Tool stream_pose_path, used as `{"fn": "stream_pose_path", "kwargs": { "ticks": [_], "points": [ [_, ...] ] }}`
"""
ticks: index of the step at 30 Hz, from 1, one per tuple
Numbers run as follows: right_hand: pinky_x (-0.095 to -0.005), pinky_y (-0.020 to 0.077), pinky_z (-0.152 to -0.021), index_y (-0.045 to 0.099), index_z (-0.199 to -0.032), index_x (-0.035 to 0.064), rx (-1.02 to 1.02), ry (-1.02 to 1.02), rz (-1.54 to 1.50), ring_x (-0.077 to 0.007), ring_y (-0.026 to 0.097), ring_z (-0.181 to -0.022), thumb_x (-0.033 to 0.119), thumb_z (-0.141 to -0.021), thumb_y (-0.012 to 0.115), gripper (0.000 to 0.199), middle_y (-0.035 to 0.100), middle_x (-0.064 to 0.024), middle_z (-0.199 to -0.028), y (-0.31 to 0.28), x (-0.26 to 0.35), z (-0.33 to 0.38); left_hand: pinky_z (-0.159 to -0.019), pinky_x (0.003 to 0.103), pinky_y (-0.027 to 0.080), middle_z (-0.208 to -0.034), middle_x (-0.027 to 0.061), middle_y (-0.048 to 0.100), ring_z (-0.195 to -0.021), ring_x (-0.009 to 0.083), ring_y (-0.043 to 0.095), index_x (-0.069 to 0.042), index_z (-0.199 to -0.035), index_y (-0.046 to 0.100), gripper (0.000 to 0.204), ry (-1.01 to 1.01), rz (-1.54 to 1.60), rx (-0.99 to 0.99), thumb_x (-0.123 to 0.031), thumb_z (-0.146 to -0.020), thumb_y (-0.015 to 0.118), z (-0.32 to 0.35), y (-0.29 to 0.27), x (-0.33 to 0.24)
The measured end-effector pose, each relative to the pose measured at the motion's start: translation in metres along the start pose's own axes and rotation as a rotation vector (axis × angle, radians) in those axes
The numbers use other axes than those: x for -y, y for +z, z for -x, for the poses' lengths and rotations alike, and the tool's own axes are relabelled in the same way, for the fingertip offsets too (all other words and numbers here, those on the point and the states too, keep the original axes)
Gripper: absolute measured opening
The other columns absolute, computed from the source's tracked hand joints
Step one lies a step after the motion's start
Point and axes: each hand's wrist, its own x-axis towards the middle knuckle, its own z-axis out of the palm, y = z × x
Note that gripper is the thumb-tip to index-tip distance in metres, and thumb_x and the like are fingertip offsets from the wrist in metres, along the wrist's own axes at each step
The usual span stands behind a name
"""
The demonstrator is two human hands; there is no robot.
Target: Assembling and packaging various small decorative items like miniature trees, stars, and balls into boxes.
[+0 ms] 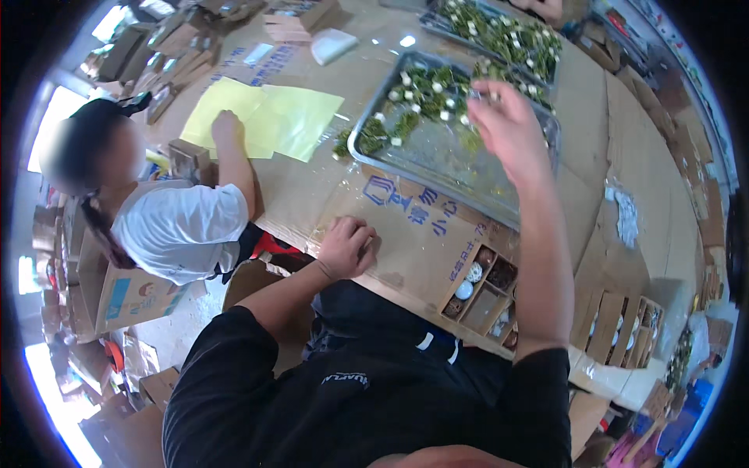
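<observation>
My right hand [511, 132] is raised over the right part of a metal tray [488, 199]. Its thumb and fingers come together in a pinch; a small thing seems to be at the fingertips, too unclear to name. Green moss-like sprigs with white cube-shaped pieces [421, 93] lie in the far part of that tray, and the near part shows bare metal with wet-looking patches. Down on the cardboard-covered table [390, 269], near its front edge, rests my left hand [347, 248], its fingers curled in, with nothing seen in them.
Behind stands a second tray of sprigs [499, 35]. A divided cardboard box [484, 300] with small round items sits under my right forearm, and another divided box [620, 327] is farther right. At left, a person [179, 226] rests a hand on yellow sheets [269, 117].
</observation>
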Motion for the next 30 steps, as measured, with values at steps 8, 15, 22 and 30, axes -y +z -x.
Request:
{"fn": "stream_pose_path", "kwargs": {
  "ticks": [8, 15, 22, 30],
  "points": [
    [-0.0195, 0.0373, -0.07, 0.052, -0.134, 0.0075, 0.445, 0.27, 0.143, -0.0047, 0.047, -0.076, 0.003, -0.094, 0.056, 0.041, 0.054, 0.003, -0.087, -0.061, 0.052, 0.139, -0.107, 0.048, 0.036, -0.135, 0.0232, 0.048, -0.127, 0.0393, 0.045, -0.004, -0.14, 0.045, 0.085, -0.015, 0.507, -0.261, -0.042, -0.074, 0.084, -0.111, -0.007, -0.152],
    [-0.021, 0.0403, -0.072, 0.046, -0.141, 0.004, 0.138, 0.213, 0.288, -0.0078, 0.051, -0.074, 0.0, -0.095, 0.053, 0.047, 0.055, -0.0006, -0.077, -0.112, 0.053, 0.201, -0.086, 0.038, 0.051, -0.103, 0.0161, 0.067, -0.095, 0.028, 0.065, -0.002, -0.116, 0.059, 0.037, 0.032, 1.102, 0.583, -0.028, -0.092, 0.07, -0.113, 0.03, -0.201],
    [-0.0233, 0.0444, -0.072, 0.042, -0.144, 0.0007, -0.331, -0.001, 0.356, -0.0119, 0.055, -0.077, -0.002, -0.092, 0.059, 0.055, 0.06, -0.0053, -0.09, -0.105, -0.038, 0.294, -0.07, 0.031, 0.055, -0.093, 0.006, 0.067, -0.08, 0.0137, 0.066, -0.004, -0.114, 0.06, 0.029, -0.655, 1.819, 0.834, -0.03, -0.104, 0.054, -0.072, 0.08, -0.227],
    [-0.0473, 0.0391, -0.109, 0.028, -0.151, -0.0075, -0.282, 0.142, 0.661, -0.0476, 0.044, -0.134, 0.009, -0.089, 0.066, 0.075, 0.038, -0.0326, -0.148, 0.001, -0.108, 0.383, -0.061, 0.03, 0.053, -0.082, 0.005, 0.067, -0.069, 0.0147, 0.064, -0.001, -0.107, 0.066, 0.024, -0.827, 1.482, 0.74, -0.021, -0.094, 0.069, -0.064, 0.073, -0.253]
  ]
}}
